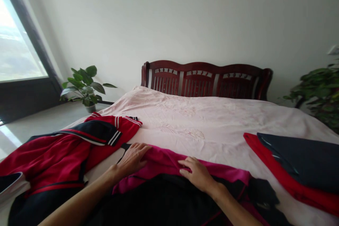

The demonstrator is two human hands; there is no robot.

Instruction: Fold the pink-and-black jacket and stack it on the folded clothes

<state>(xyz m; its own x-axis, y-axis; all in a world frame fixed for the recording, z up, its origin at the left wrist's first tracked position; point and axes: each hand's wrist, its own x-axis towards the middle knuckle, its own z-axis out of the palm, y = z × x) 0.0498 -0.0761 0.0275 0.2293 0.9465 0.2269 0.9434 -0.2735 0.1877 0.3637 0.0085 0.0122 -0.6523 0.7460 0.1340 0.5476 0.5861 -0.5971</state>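
Evidently flattening cloth, both hands lie open, palms down, on the magenta and black garment [169, 169] at the bed's [212, 120] near edge: left hand [132, 159] on its left end, right hand [197, 174] at its middle, pinning the fabric so it stays smooth.

- The big middle of the pale pink bed sheet [212, 120] is bare, so a hand can slide forward there.
- On the left, a heap of red and dark blue jackets [66, 148] blocks the way.
- On the right, a flat red and dark blue folded cloth [296, 166] fills the edge.
- Far back, the dark red wooden headboard [206, 79] stops the way.
- Up close, a bright pink and black garment [169, 173] covers the near edge.
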